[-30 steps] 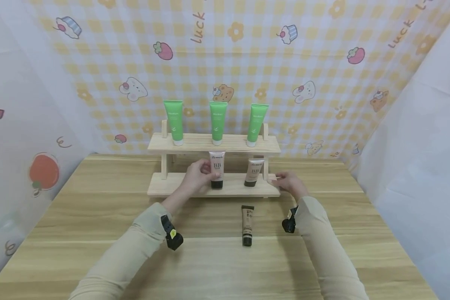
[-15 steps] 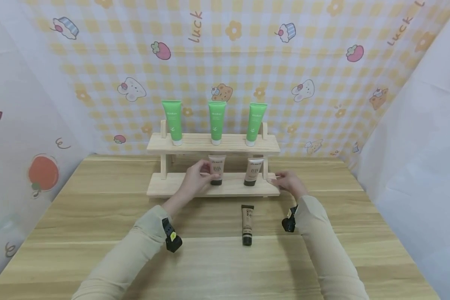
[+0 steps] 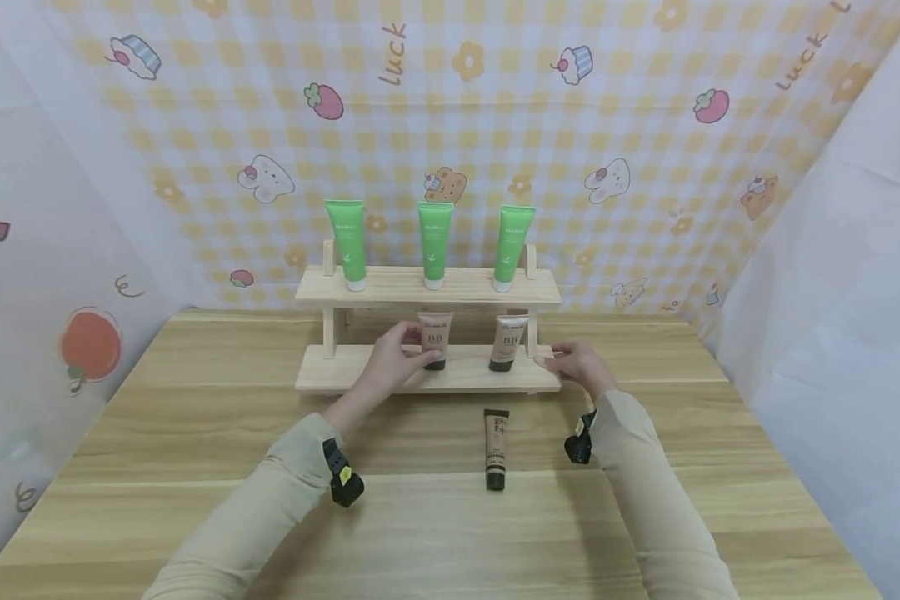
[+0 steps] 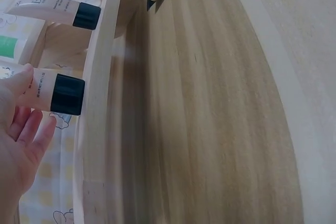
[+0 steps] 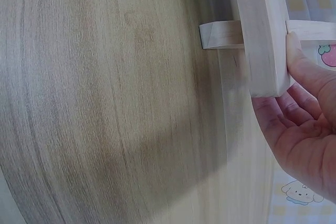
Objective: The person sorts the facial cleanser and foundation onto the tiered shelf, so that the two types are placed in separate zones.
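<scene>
My left hand [image 3: 392, 357] pinches a pinkish-beige BB cream tube [image 3: 436, 332] between thumb and fingers. The tube is upright, its black cap [image 4: 67, 94] down at the board of the lower shelf [image 3: 360, 379]. A second BB cream tube [image 3: 507, 340] stands to its right, leaning slightly, with its black cap on the same board. My right hand [image 3: 581, 365] grips the right end of that lower board, the thumb on top and the fingers curled underneath in the right wrist view. Three green tubes, the middle one [image 3: 435, 242] among them, stand with white caps down on the upper shelf [image 3: 390, 287].
A tan tube [image 3: 497, 450] with a black cap lies on the wooden table [image 3: 217, 433] in front of the rack, its cap toward me. A patterned cloth [image 3: 480, 150] hangs right behind the rack, and pale cloths flank the table.
The BB cream tube in my left hand has moved down and back onto the lower shelf, mostly in the first half second. My right hand has stayed on the shelf end.
</scene>
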Tool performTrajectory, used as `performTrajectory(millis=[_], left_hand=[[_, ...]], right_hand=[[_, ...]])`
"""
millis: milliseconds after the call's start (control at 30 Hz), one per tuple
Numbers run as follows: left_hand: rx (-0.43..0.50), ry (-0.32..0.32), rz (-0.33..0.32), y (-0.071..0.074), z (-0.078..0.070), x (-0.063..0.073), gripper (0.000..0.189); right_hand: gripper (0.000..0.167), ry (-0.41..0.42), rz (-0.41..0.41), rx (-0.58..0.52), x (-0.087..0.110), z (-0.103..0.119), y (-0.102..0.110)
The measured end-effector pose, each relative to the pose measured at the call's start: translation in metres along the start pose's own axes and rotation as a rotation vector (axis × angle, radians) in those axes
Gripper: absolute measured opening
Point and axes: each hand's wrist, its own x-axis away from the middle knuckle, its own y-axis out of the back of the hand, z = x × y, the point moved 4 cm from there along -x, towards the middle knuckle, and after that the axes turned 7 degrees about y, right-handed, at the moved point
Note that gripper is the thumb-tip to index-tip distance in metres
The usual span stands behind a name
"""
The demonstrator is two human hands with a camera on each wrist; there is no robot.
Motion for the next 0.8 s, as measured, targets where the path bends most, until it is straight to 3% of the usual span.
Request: performTrajectory(millis=[200, 400, 567, 800], left_hand=[[0.029, 0.046, 0.009, 0.001, 0.005, 0.005, 0.054], [-0.052, 0.152, 0.048, 0.009, 0.004, 0.009, 0.055], [-0.138, 0.235, 0.152, 0.011, 0.002, 0.014, 0.052], [-0.109, 0.269, 0.355, -0.006, 0.0, 0.024, 0.045]], right_hand=[[0.065, -0.022, 0.01, 0.001, 0.001, -0.001, 0.0], [0.065, -0.014, 0.005, -0.008, -0.002, 0.0, 0.0], [0.064, -0.015, 0.007, -0.022, -0.003, 0.0, 0.001], [0.065, -0.038, 0.01, -0.034, -0.003, -0.001, 0.001]])
